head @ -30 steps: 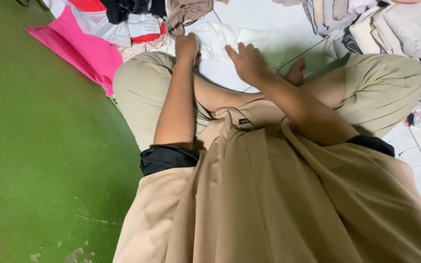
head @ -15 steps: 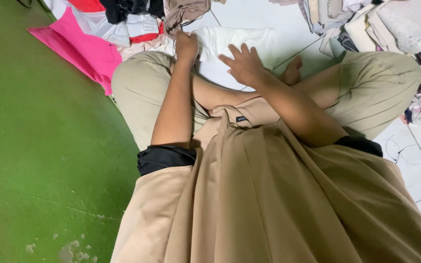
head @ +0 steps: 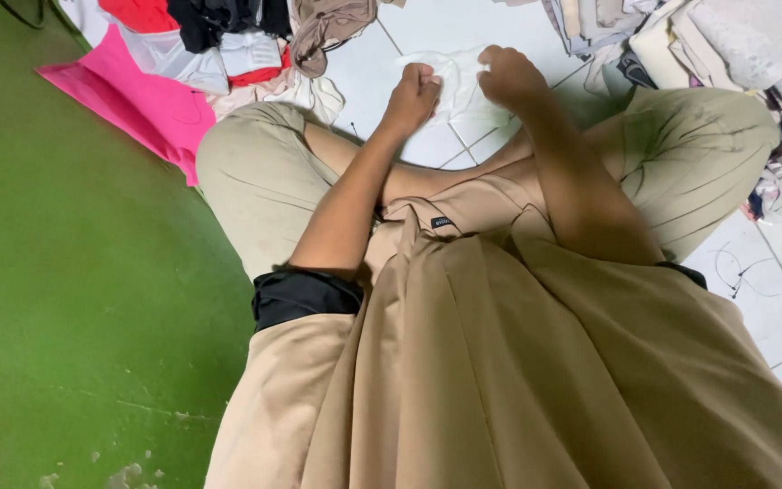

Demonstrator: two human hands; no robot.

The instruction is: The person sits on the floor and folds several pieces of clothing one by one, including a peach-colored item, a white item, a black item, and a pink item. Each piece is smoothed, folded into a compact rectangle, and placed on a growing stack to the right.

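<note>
I sit cross-legged on a white tiled floor (head: 753, 299) in tan trousers. A small white garment (head: 457, 84) lies on the tiles just beyond my knees. My left hand (head: 412, 97) is closed in a fist on its left edge. On its right side, my right hand (head: 505, 76) grips the cloth with curled fingers. Both forearms reach forward over my legs, and the part of the garment under the hands is hidden.
A pile of clothes lies at the top left: a pink piece (head: 128, 100), red, black, white and a brown one (head: 332, 27). Folded pale garments (head: 726, 41) are stacked at the top right. A green wall (head: 65, 317) runs along my left side.
Both hands slid closer together on the white garment and closed on it; the right hand's fingers were spread before. The view shifted slightly.
</note>
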